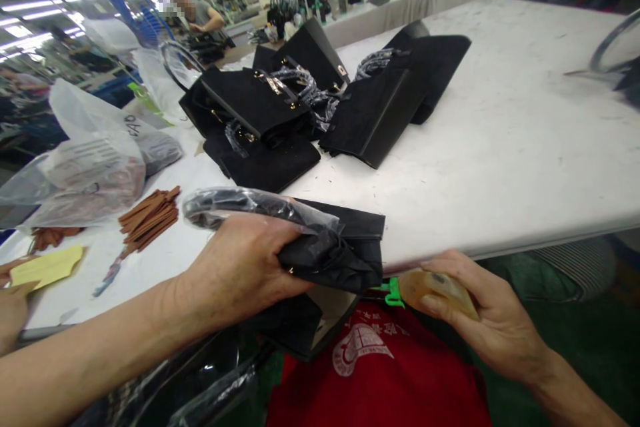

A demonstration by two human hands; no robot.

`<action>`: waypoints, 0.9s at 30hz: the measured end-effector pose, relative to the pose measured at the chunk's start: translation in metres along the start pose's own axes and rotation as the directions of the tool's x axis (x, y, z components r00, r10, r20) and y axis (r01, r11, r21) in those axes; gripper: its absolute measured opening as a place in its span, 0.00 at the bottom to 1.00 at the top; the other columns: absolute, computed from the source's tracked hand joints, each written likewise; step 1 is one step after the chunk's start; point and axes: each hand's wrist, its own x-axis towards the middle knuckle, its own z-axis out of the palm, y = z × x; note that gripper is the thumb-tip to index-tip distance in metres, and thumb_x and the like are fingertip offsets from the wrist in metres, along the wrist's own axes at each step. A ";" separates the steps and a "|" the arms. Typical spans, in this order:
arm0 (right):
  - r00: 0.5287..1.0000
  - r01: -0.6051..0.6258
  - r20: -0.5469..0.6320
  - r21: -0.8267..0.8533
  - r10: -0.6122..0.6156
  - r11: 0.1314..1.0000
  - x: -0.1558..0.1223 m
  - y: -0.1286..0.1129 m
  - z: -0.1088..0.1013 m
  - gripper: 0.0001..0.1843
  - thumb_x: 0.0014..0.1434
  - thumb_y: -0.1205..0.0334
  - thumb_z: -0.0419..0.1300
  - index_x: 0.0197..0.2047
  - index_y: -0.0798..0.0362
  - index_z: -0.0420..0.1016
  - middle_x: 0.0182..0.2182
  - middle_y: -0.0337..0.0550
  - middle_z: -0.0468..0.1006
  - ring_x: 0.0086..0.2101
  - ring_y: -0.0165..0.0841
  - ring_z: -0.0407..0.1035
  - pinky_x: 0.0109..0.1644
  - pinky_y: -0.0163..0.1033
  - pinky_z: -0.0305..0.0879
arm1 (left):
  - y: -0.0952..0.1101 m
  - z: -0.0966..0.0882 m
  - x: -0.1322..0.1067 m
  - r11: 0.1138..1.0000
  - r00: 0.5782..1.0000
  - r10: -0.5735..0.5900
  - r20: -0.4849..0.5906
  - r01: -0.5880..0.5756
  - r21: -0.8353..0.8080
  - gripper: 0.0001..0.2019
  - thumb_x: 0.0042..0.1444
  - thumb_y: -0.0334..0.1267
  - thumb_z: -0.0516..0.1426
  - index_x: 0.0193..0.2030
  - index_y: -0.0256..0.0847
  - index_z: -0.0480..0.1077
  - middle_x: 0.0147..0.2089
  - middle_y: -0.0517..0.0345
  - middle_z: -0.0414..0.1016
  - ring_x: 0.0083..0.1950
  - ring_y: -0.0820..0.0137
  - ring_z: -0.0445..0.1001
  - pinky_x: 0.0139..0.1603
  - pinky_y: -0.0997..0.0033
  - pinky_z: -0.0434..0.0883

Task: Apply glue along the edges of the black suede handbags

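My left hand [250,260] is closed around a black handbag [350,267] at the table's front edge. The bag's curved handle [260,203], wrapped in clear plastic, loops over the back of that hand. Part of the bag hangs below the hand, showing a pale inner face. To the right, my right hand [480,307] grips a yellowish translucent squeeze bottle [435,290] with a green piece [394,291] at its end. This green end points left, close to the bag; whether it touches the bag I cannot tell.
Several black handbags [260,103] are heaped on the white table [525,147]. Brown strips [150,217] and plastic bags [95,160] lie on the left. At the far left another person's hand [13,307] holds yellow paper [47,267]. A blue fan [140,17] stands behind.
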 end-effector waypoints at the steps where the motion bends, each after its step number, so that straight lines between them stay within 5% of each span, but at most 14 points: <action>1: 1.000 0.000 0.009 0.011 0.000 1.000 0.000 -0.001 0.001 0.08 0.69 0.61 0.61 0.51 0.47 0.72 0.40 0.40 0.73 0.37 0.33 0.70 0.39 0.36 0.67 | 0.001 0.000 0.001 1.000 1.000 -0.006 0.009 0.006 0.009 0.07 0.51 0.39 0.62 0.36 0.40 0.78 0.30 0.58 0.75 0.30 0.70 0.72 0.31 0.71 0.64; 27: 0.995 0.006 -0.092 -0.214 -0.026 0.977 -0.010 -0.002 0.000 0.09 0.69 0.61 0.60 0.52 0.48 0.72 0.41 0.40 0.74 0.36 0.30 0.72 0.37 0.31 0.68 | 0.008 0.001 0.013 0.997 0.992 -0.046 0.115 0.038 0.072 0.07 0.52 0.40 0.61 0.35 0.41 0.78 0.34 0.54 0.77 0.36 0.64 0.74 0.37 0.66 0.67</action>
